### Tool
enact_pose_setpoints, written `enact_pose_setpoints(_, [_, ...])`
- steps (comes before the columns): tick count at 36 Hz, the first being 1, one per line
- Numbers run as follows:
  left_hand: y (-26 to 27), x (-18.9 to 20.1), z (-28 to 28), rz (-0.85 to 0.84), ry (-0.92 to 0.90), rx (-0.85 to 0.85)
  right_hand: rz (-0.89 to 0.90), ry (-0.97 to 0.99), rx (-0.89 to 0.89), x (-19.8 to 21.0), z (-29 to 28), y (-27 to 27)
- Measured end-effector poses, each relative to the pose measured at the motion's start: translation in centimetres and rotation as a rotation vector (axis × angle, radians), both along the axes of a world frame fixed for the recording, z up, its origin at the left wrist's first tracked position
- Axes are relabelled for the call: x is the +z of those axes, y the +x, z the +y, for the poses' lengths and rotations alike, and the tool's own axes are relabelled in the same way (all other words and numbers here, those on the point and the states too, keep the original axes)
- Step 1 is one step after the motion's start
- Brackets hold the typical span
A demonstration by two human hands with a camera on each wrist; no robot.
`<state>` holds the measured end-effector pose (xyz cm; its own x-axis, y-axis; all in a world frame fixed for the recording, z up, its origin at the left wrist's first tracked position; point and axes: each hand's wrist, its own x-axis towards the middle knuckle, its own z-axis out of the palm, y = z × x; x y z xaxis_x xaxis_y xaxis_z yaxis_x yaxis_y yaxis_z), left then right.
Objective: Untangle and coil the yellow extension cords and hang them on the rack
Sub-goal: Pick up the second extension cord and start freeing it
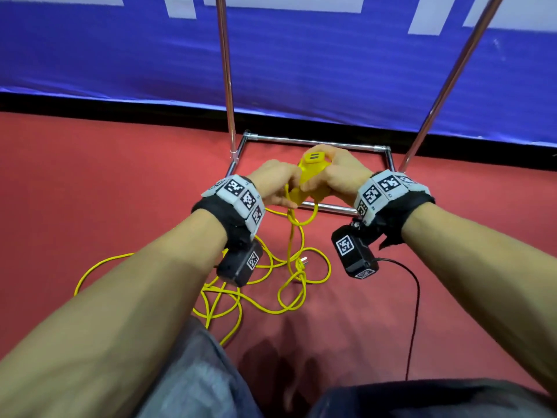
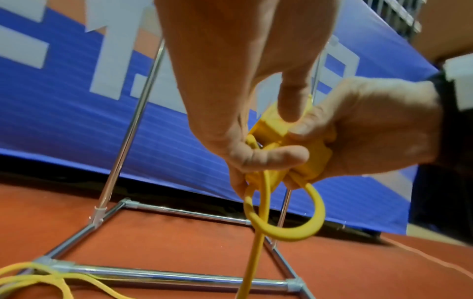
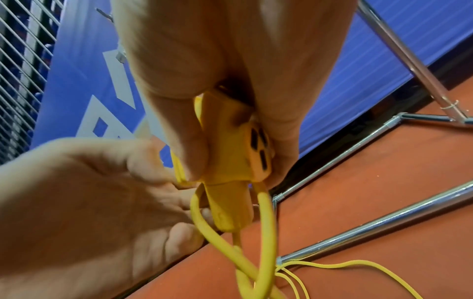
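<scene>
Now both hands meet above the rack (image 1: 310, 142) base: right hand (image 1: 337, 176) fingers curl round the yellow socket block (image 1: 313, 164), left hand (image 1: 275, 184) fingers pinch the cord loop (image 1: 303, 217) just beneath it. More yellow cord (image 1: 265, 285) sprawls tangled on the red floor (image 1: 105, 191), near the rack.

Wrists: black straps (image 1: 229, 224) carrying white blocks of black-and-white square markers (image 1: 380, 188)
Underneath: black camera boxes (image 1: 355, 256), one trailing a black cable (image 1: 414, 312)
Legs: grey trousers (image 1: 193, 372)
</scene>
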<state>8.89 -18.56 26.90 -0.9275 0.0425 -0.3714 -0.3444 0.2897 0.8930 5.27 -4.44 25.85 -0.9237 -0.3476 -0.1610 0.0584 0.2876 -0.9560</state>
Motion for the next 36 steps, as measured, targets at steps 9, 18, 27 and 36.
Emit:
enact_pose_setpoints(9, [1.0,0.9,1.4,-0.082,0.158,-0.106,0.009,0.03,0.018,2.1,1.4,1.7])
enact_pose_setpoints(18, [1.4,1.4,1.2,-0.134,0.361,-0.034,-0.314,-0.3,-0.006,3.0,2.7,3.0])
enact_pose_setpoints(27, [1.1,0.7,0.7,-0.177,0.509,-0.1,-0.449,-0.295,-0.097,2.9,3.5,2.9])
enact_pose_setpoints(36, [1.1,0.7,0.3,-0.181,0.574,-0.188,-0.365,-0.294,-0.07,3.5,4.3,2.6])
